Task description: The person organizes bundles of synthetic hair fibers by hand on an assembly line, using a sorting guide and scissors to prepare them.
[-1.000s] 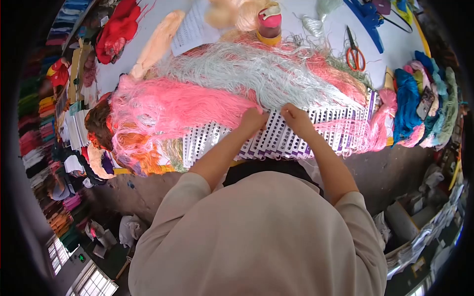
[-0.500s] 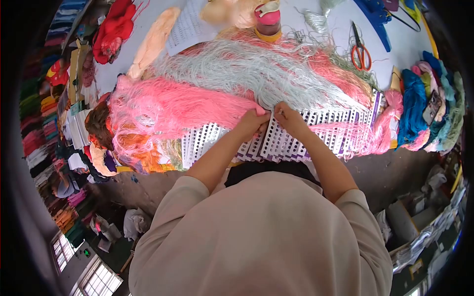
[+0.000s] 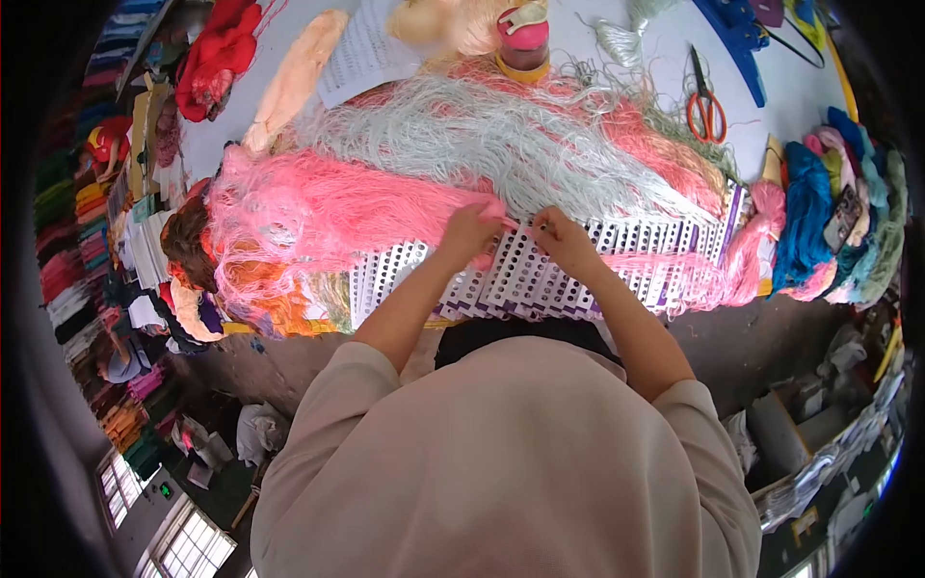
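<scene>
Pink loose thread point(image 3: 366, 202), a long silky bundle, lies across the centre left of the frame, and its gathered right end is in my left hand point(image 3: 469, 236). The fingers of that hand are narrowed around the strands, and a thin pink length reaches out from them towards my right hand point(image 3: 568, 248). My right hand is just beside it, fingers curled in close together over the upper ends of the cards; I cannot tell whether anything is pinched between the fingertips.

Under and around my 2 hands, the white cards with rows of punched dark holes point(image 3: 525, 270) overlap in a fanned row along the near edge of the white table point(image 3: 665, 67), with purple showing between some of them. Further pink strands lie over the cards at the right. Beyond my hands, a pale grey-blue thread mass point(image 3: 453, 125) spreads across the middle, partly over coral-pink thread.

At the upper centre stands a small round container with a pink top point(image 3: 523, 43). The orange-handled scissors point(image 3: 706, 114) lie at the upper right, blades pointing away from me. A printed white sheet point(image 3: 371, 58) and a peach skein point(image 3: 294, 87) are at the upper left.
</scene>
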Demonstrator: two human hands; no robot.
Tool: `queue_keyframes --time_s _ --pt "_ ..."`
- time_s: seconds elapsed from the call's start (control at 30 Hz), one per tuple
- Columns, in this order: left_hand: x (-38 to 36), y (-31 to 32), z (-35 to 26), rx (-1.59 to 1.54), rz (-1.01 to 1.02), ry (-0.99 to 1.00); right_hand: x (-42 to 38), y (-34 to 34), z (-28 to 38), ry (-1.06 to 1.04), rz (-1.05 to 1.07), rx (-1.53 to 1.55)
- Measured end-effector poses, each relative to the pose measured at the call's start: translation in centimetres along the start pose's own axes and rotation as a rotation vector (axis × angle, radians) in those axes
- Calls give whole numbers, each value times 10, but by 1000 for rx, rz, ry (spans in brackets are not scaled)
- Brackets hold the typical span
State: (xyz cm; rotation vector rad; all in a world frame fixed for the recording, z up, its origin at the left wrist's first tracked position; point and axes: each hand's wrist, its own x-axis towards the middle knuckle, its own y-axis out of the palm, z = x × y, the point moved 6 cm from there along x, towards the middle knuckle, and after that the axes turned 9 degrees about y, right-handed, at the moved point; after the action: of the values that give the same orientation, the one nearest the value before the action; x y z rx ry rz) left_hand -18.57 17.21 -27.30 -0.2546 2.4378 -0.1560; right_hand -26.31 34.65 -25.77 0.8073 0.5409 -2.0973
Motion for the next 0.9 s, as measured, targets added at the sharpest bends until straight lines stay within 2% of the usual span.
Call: queue_keyframes --time_s 0.07,0.13,0.2,0.33,0.4,0.43,0.53,0.6,0.63,0.7,0.73,0.77,0.8,0.83,0.87,0.9 --pt "2 -18 7 -283 -26 14 0 0 -2 -25 -7 43" --pt "2 -21 13 -247 21 19 2 1 -3 -11 1 12" --pt "0 -15 11 -364 66 -18 4 2 -4 2 5 -24" --pt "1 -9 12 -372 41 -84 5 3 -7 -25 5 -26" --pt "2 -8 6 -109 -56 -35 6 5 -5 -34 5 -33" --pt "1 -6 4 -110 -58 -36 6 4 -5 -20 -3 -56" --pt "-8 0 -12 -179 12 -14 7 3 -8 -4 -24 -81" --pt "-23 18 -14 -580 311 -215 5 3 -6 -3 -30 -81" --pt "-27 20 -17 -581 306 -213 5 1 -7 20 -52 -111" --pt "-33 34 -30 -445 364 -168 8 1 -10 41 -71 -144" --pt "-35 37 -39 -268 335 -101 12 4 -16 45 -20 -68" --pt "-31 42 -30 -272 335 -100 14 6 -20 51 29 8" --pt "-24 47 -20 -124 368 38 8 2 -9 52 27 3" --pt "-16 51 -10 25 397 177 2 -3 5 23 26 -188" --pt "-10 52 -4 22 397 182 -3 -5 17 -6 26 -378" --pt "-5 43 -11 192 308 391 -8 -5 22 -64 -18 -493"
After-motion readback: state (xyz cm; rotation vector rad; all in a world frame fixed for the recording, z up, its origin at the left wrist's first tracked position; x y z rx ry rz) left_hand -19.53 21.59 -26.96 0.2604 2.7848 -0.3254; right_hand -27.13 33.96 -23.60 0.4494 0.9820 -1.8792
